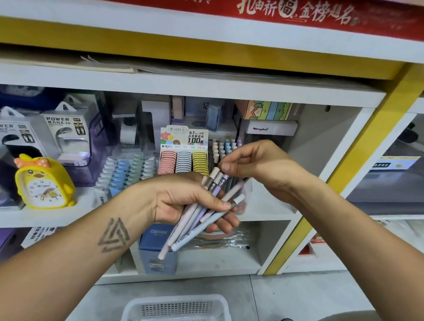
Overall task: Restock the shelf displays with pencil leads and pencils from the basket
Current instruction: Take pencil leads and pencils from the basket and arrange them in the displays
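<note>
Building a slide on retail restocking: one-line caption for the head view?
Left hand holds a pencil bundle; right hand pinches one before the display.

White shelf (265, 211), lead display (183, 156), duck clock (43, 183), floor (297, 291), basket (177, 313)

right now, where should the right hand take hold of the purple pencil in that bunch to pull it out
Pinch the purple pencil at its upper end, coming from above right. The left hand clamps the bunch of pencils mid-shaft, so only the fanned top ends stand free. The right hand is already there, its fingers at those tips. Pull along the shaft, up and right, probably.
</note>
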`<state>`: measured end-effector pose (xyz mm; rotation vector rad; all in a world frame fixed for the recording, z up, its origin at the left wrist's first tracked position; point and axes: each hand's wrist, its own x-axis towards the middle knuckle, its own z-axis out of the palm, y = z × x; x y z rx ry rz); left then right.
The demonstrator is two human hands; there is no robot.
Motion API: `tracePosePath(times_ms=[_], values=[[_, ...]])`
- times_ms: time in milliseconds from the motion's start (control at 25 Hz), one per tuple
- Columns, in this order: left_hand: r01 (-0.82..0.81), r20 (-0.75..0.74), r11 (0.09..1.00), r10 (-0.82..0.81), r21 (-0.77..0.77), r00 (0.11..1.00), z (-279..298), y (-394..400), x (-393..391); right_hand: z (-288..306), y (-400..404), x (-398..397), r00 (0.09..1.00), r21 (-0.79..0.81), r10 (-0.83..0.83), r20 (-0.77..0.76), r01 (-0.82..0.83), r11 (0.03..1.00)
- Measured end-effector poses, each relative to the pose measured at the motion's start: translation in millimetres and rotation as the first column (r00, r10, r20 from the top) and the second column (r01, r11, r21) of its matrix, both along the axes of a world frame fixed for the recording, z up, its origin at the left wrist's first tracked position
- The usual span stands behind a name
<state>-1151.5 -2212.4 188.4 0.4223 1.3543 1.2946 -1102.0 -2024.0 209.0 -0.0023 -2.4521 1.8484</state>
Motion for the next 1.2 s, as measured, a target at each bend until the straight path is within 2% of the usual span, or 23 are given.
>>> tracePosePath(times_ms=[80, 160, 240, 360, 440, 520, 600, 680, 760, 840, 920, 1000, 1080, 1200], values=[[0.009, 0.012, 1.0, -0.008, -0.025, 1.0, 0, -2, 0, 1, 7, -3, 0.978, -0.086, -0.202, -0.06, 0.196, 0.977], [-0.022, 0.023, 0.998, 0.023, -0.06, 0.999, 0, -7, -3, 6, 19, -6, 0.899, -0.073, -0.41, -0.155, 0.403, 0.912], [-0.086, 0.024, 0.993, 0.088, -0.086, 0.996, 1, -13, -10, 11, 32, -7, 0.831, -0.005, -0.493, -0.258, 0.509, 0.861], [-0.233, 0.0, 0.967, 0.234, -0.103, 0.972, 6, -24, -23, 13, 44, 0, 0.785, 0.023, -0.51, -0.352, 0.552, 0.834], [-0.318, -0.004, 0.945, 0.319, -0.079, 0.948, 8, -28, -28, 7, 45, 9, 0.775, 0.225, -0.412, -0.48, 0.563, 0.795], [-0.365, -0.009, 0.93, 0.365, -0.047, 0.931, 9, -28, -28, -3, 42, 18, 0.769, 0.508, -0.174, -0.615, 0.555, 0.659], [-0.365, -0.008, 0.93, 0.365, -0.036, 0.931, 8, -24, -24, -11, 36, 21, 0.774, 0.634, -0.008, -0.633, 0.525, 0.568], [-0.361, 0.01, 0.932, 0.361, -0.034, 0.932, 6, -20, -21, -11, 32, 20, 0.765, 0.627, 0.001, -0.644, 0.527, 0.575], [-0.363, 0.026, 0.931, 0.364, -0.031, 0.931, 6, -18, -21, -4, 33, 18, 0.713, 0.498, -0.098, -0.694, 0.574, 0.65], [-0.365, 0.033, 0.93, 0.366, -0.034, 0.93, 5, -17, -23, 0, 35, 19, 0.656, 0.446, -0.112, -0.747, 0.619, 0.646], [-0.36, 0.037, 0.932, 0.361, -0.039, 0.932, 4, -16, -23, -4, 32, 21, 0.679, 0.574, 0.017, -0.734, 0.607, 0.549], [-0.348, 0.039, 0.936, 0.35, -0.045, 0.936, 2, -14, -24, -16, 28, 21, 0.751, 0.701, 0.117, -0.65, 0.532, 0.475], [-0.341, 0.043, 0.939, 0.343, -0.049, 0.938, 1, -14, -24, -22, 28, 21, 0.785, 0.729, 0.131, -0.606, 0.482, 0.486], [-0.329, 0.047, 0.943, 0.331, -0.043, 0.942, 2, -14, -23, -22, 28, 21, 0.775, 0.719, 0.171, -0.608, 0.446, 0.532]])
